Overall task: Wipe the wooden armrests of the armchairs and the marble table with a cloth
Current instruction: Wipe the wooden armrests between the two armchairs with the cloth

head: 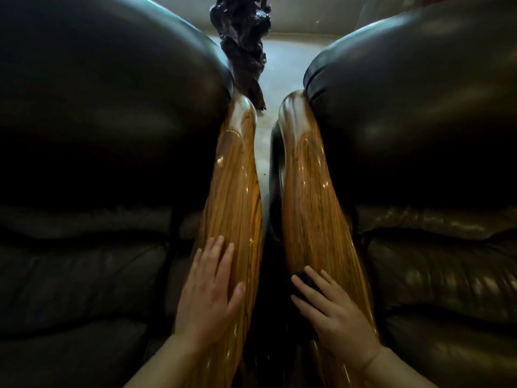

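Observation:
Two glossy wooden armrests run side by side up the middle: the left armrest (235,197) and the right armrest (310,208). My left hand (209,292) lies flat on the left armrest near its close end, fingers apart and nothing in it. My right hand (330,309) presses on the inner edge of the right armrest. A small dark cloth (305,280) shows under its fingers, mostly hidden by them. No marble table is in view.
Dark leather armchairs flank the armrests, the left armchair (98,121) and the right armchair (419,121). A narrow dark gap (270,275) separates the armrests. A dark gnarled wooden piece (243,43) stands on the pale floor (288,60) beyond.

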Tool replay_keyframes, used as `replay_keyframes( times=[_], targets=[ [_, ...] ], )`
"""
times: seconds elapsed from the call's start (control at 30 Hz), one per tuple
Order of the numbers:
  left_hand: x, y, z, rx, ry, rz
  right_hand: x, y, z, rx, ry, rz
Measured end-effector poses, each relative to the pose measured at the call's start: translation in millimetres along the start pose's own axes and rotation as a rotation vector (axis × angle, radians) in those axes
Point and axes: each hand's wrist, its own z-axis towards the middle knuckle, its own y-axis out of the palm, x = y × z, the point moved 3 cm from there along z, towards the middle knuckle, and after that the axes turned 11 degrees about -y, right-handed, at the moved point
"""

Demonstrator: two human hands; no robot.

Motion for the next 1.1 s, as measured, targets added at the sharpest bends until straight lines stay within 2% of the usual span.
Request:
replay_keyframes(
  times=[0.1, 0.2, 0.33, 0.4, 0.57, 0.67, 1.0, 1.1],
  targets=[
    [-4.1, -2.8, -17.1, -0.011, -0.062, 0.012, 8.8, -7.3, 11.8, -0.048, -0.107, -0.061],
    [-6.2, -11.4, -31.4, -0.003, -0.087, 0.017, 20.2, -20.1, 43.0, -0.028, -0.094, -0.131],
    [-3.4, -32.0, -42.0, 0.012, -0.069, 0.054, 37.4, -54.4, 88.6, 0.098, 0.204, -0.061],
    [1.8, -44.7, -48.0, 0.012, -0.092, 0.098, 33.6, -72.2, 104.2, 0.13, 0.277, -0.038],
    [18.4, -79.6, -68.6, 0.005, -0.224, 0.152, 3.2, -115.1, 132.2, 0.099, 0.219, 0.061],
    [28.6, -105.6, -87.9, -0.029, -0.245, 0.17, -13.0, -144.6, 139.3, 0.083, 0.218, 0.122],
    [37.9, -192.7, -183.0, 0.017, -0.382, 0.083, -105.2, -236.2, 143.7, 0.053, 0.111, 0.236],
    [33.0, -212.5, -217.8, 0.05, -0.417, 0.118, -140.8, -252.3, 143.0, 0.01, 0.179, 0.38]
  ],
)
